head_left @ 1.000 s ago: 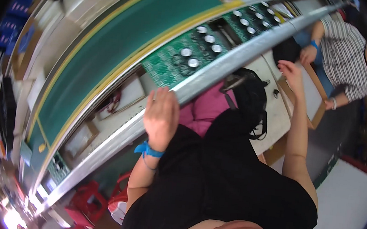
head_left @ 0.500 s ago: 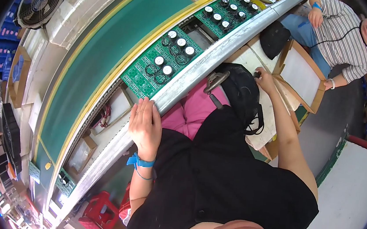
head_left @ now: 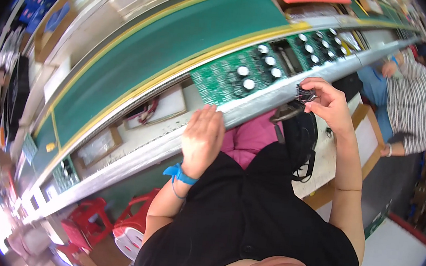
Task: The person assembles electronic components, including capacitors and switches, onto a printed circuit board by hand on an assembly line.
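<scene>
My left hand [head_left: 203,140] lies with fingers stretched out on the silver metal rail [head_left: 162,151], fingertips at the near corner of a green circuit board [head_left: 213,81]. That board carries several round black parts with white tops [head_left: 243,71] and bare green areas toward its left. My right hand [head_left: 331,106] is raised over the rail, thumb and fingers pinched on a small black part with wires [head_left: 305,94]; blur hides its exact kind. A second green board [head_left: 315,53] with similar parts sits farther right along the rail.
A green conveyor belt [head_left: 170,41] with yellow edges runs behind the boards. A black bag [head_left: 299,141] and a metal tool [head_left: 286,113] lie by my lap. To the right, a co-worker in a striped top [head_left: 413,101] sits by a cardboard box [head_left: 369,138]. Red stools [head_left: 89,221] stand lower left.
My right hand has risen from the white table to above the rail, bringing the small black part. The left hand stays at the board's corner. The whole view has swung.
</scene>
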Action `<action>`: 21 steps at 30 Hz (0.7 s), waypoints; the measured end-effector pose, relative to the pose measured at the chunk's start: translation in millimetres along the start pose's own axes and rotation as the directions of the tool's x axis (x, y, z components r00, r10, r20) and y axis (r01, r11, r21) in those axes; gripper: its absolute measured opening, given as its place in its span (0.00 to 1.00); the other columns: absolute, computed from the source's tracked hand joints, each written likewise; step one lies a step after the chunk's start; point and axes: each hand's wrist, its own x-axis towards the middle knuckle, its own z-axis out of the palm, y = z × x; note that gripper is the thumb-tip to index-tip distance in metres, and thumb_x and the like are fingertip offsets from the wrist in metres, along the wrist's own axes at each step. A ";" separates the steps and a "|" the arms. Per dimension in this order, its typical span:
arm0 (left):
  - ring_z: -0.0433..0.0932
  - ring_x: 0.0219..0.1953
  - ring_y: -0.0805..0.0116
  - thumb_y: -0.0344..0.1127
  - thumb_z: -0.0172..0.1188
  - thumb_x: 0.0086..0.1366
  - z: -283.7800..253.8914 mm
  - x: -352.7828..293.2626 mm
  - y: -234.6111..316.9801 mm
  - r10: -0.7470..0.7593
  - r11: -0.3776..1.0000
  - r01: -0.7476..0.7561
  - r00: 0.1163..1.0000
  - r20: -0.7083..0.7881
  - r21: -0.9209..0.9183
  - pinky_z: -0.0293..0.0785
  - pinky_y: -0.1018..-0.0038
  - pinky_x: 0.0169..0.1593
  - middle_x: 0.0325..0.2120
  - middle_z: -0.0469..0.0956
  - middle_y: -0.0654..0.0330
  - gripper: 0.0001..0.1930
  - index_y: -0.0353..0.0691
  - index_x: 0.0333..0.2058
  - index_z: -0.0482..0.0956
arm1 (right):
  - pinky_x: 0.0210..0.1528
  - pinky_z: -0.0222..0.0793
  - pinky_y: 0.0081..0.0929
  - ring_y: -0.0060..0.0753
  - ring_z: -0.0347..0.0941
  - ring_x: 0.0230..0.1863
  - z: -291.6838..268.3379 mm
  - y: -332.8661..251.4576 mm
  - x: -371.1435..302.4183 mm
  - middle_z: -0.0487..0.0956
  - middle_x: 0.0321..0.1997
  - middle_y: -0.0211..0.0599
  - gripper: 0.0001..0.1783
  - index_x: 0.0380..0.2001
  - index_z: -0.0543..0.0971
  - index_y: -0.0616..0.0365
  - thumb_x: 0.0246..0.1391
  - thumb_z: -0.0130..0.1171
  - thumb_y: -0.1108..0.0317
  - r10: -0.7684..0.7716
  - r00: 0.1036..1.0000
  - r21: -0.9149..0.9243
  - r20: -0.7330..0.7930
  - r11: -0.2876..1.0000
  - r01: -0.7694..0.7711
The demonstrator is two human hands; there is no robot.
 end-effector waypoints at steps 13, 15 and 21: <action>0.78 0.44 0.53 0.29 0.61 0.54 -0.7 -6.7 -7.5 0.057 0.998 -0.057 0.998 -0.023 0.003 0.73 0.60 0.50 0.38 0.78 0.48 0.11 0.33 0.36 0.75 | 0.44 0.70 0.40 0.50 0.75 0.40 98.5 -7.7 136.8 0.79 0.38 0.46 0.14 0.38 0.79 0.64 0.46 0.61 0.72 -0.021 0.982 -0.883 0.186 0.435 0.177; 0.78 0.44 0.53 0.29 0.61 0.54 0.0 -7.5 -8.3 0.062 0.998 -0.062 0.998 -0.023 0.006 0.73 0.60 0.50 0.38 0.78 0.48 0.11 0.32 0.37 0.75 | 0.42 0.71 0.37 0.49 0.76 0.38 98.4 -4.8 138.4 0.79 0.39 0.46 0.14 0.39 0.79 0.64 0.46 0.61 0.72 0.004 0.982 -0.897 0.189 0.406 0.171; 0.78 0.43 0.52 0.29 0.61 0.54 0.6 -7.7 -9.2 0.075 0.997 -0.075 0.997 -0.023 0.007 0.73 0.60 0.49 0.38 0.78 0.47 0.11 0.32 0.36 0.75 | 0.40 0.72 0.35 0.48 0.77 0.35 99.2 1.1 138.1 0.79 0.39 0.46 0.14 0.38 0.79 0.64 0.46 0.62 0.73 0.017 0.985 -0.909 0.174 0.388 0.154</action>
